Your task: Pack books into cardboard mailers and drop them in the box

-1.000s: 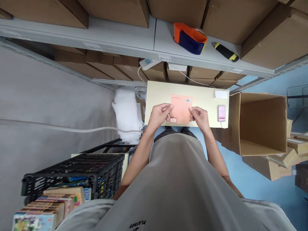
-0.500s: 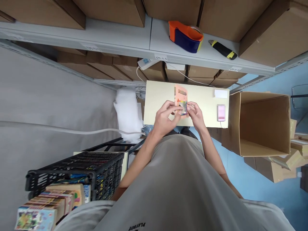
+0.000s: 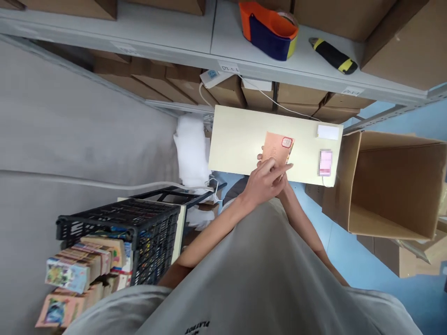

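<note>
A thin salmon-pink book (image 3: 276, 145) is held above the cream table, its plain printed side up, with a red-bordered label in one corner. My right hand (image 3: 283, 182) grips it from beneath; fingertips curl around the book's left edge, and most of that hand is hidden. Across the book's lower part lies my left hand (image 3: 267, 179), fingers stretched out and the index finger reaching toward the right edge. Whether its thumb presses on the book is hidden.
On the cream table (image 3: 237, 130) are a white box (image 3: 327, 132) and a phone (image 3: 325, 163) on a cable. A large open carton (image 3: 354, 186) stands right. A black crate (image 3: 153, 223) with books (image 3: 70, 274) is lower left. The shelf holds a tape dispenser (image 3: 268, 37) and utility knife (image 3: 333, 56).
The book has been turned from its picture cover to its plain printed side. My right hand went underneath it, and my left hand moved right and down over its lower part.
</note>
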`<state>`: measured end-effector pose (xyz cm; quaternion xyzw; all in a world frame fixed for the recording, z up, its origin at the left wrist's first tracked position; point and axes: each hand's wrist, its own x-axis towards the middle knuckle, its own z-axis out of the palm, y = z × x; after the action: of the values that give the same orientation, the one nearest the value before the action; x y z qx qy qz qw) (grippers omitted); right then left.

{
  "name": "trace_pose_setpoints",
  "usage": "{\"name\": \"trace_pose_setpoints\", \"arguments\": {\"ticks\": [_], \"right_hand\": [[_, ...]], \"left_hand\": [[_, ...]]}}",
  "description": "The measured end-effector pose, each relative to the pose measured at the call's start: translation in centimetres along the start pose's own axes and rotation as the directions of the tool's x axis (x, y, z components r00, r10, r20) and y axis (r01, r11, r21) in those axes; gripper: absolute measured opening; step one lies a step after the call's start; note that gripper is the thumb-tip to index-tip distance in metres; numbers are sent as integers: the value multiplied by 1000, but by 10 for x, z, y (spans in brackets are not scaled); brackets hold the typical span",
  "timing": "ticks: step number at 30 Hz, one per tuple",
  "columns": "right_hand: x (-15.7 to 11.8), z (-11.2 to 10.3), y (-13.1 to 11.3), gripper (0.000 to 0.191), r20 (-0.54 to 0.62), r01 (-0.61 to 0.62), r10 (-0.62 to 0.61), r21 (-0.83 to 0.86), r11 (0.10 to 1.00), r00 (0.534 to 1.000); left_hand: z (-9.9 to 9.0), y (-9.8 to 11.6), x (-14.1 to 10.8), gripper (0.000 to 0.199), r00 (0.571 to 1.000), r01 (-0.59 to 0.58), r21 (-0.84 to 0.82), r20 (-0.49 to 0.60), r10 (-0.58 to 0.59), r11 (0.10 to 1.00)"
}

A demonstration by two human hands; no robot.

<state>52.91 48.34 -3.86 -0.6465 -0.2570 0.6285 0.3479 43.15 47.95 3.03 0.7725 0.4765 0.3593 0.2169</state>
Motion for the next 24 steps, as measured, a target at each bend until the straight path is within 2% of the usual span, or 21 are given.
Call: {"name": "trace_pose_setpoints", "arguments": {"ticks": [2, 3, 6, 7, 9, 11, 14, 17, 21, 24], "right_hand": [[12, -3, -4, 38, 189, -19, -18, 191, 981, 982], [17, -3, -5, 44, 247, -22, -47, 272, 962, 968], [33, -1, -8, 65, 314, 2, -134, 386, 923, 940], [37, 2, -7, 71, 331, 6, -141, 379, 925, 933], [45, 12, -4, 80, 363, 14, -124, 292, 956, 924], [56, 28, -1, 86, 376, 32, -106, 199, 979, 920], [79, 61, 3, 87, 342, 47, -83, 113, 993, 936], [109, 97, 8, 79, 263, 30, -39, 38, 999, 964], [153, 144, 18, 60, 104, -17, 23, -54, 998, 994], [183, 176, 28, 45, -59, -71, 67, -83, 994, 996]], "left_hand": [[-11, -6, -2, 48, 989, 135, -56, -58, -139, 989], [-17, -12, -4, 49, 969, 217, -83, -98, -225, 973], [-37, -48, -14, 31, 859, 445, -162, -201, -471, 881], [-42, -66, -19, 26, 816, 502, -194, -216, -536, 843], [-48, -106, -30, 29, 736, 586, -268, -218, -640, 765], [-50, -149, -41, 33, 665, 651, -346, -169, -728, 675], [-44, -210, -51, 34, 586, 707, -426, -92, -805, 564], [-36, -261, -51, 34, 530, 717, -511, -41, -847, 474], [-28, -319, -45, 28, 476, 739, -555, 30, -879, 381], [-26, -353, -39, 30, 432, 809, -476, 83, -898, 345]]}}
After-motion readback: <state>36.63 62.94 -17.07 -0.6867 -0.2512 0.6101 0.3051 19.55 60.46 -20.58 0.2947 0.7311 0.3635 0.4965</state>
